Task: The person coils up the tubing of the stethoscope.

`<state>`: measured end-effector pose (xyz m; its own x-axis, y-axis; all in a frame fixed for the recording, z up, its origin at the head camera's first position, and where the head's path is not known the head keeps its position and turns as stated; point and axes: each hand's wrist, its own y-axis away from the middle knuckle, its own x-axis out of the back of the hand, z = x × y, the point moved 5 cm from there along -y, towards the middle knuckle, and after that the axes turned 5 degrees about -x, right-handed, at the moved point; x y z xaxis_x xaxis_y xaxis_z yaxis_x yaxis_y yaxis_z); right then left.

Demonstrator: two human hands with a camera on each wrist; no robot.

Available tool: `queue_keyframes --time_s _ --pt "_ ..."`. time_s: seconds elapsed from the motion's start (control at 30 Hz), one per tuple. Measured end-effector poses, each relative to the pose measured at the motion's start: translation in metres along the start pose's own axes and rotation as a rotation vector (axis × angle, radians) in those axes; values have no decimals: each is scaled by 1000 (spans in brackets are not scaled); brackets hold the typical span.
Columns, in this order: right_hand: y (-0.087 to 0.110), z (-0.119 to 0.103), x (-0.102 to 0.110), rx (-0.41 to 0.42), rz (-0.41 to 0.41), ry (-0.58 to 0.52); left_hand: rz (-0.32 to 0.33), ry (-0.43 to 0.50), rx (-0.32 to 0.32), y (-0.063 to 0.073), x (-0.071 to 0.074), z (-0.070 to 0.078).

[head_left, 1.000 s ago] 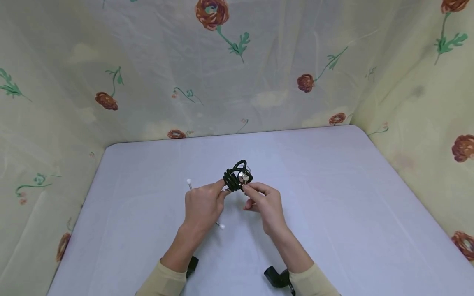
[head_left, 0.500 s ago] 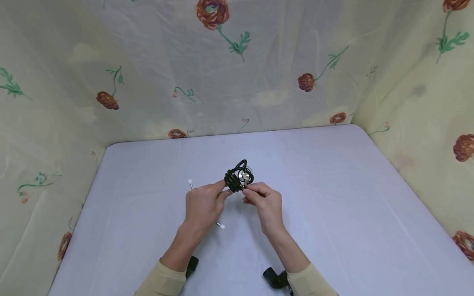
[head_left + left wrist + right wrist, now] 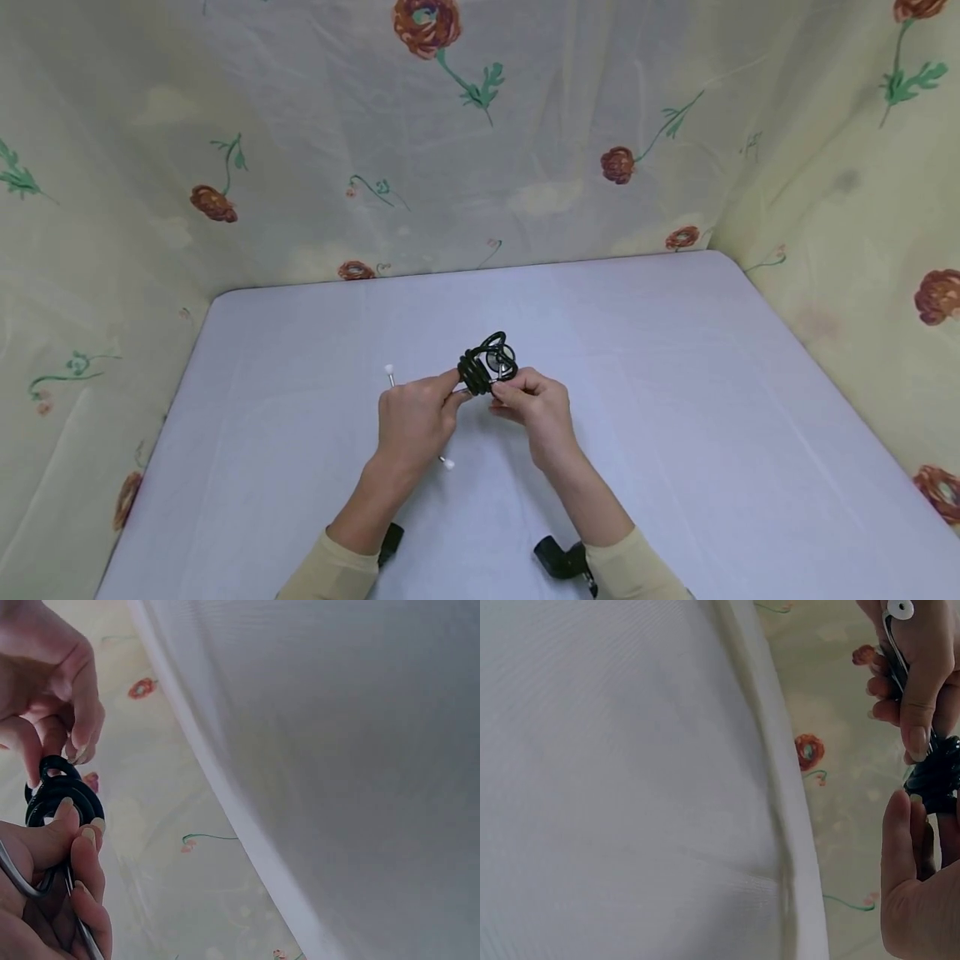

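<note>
A stethoscope with its black tubing [image 3: 474,372] wound into a tight coil is held up over the middle of the table. My left hand [image 3: 416,417] grips its metal headset, and the two white ear tips [image 3: 389,369] stick out on either side of that hand. In the left wrist view, the left thumb [image 3: 46,838] presses against the coil beside the metal tubes. The round chest piece [image 3: 500,359] sits inside a loop at the coil's right. My right hand [image 3: 542,412] pinches the bundle just below it, thumb against fingers. The exact part pinched is hidden by the fingertips.
A pale cloth covers the table [image 3: 712,400]. Flower-printed curtains [image 3: 300,125] hang behind it and along both sides. Black angled pieces [image 3: 557,557] show beside both sleeves at the near edge.
The coil has shifted slightly down and right, and its chest piece has turned, showing less bright metal. The right fingers have drawn closer together. The left hand keeps its grip.
</note>
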<state>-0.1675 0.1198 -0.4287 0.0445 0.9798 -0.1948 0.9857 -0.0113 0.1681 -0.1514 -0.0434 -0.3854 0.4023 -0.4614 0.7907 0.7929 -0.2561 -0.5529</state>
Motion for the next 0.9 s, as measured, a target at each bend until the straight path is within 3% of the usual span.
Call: queue_keyframes --time_s 0.2,0.57,0.9 --pt "-1 0 -1 -82 -34 -54 0 -6 -11 1 -1 0" --pt "3 1 -6 -32 50 -166 4 -22 -31 0 0 1" --pt "7 -1 -2 55 139 -27 -42 -25 -20 -1 1 -1"
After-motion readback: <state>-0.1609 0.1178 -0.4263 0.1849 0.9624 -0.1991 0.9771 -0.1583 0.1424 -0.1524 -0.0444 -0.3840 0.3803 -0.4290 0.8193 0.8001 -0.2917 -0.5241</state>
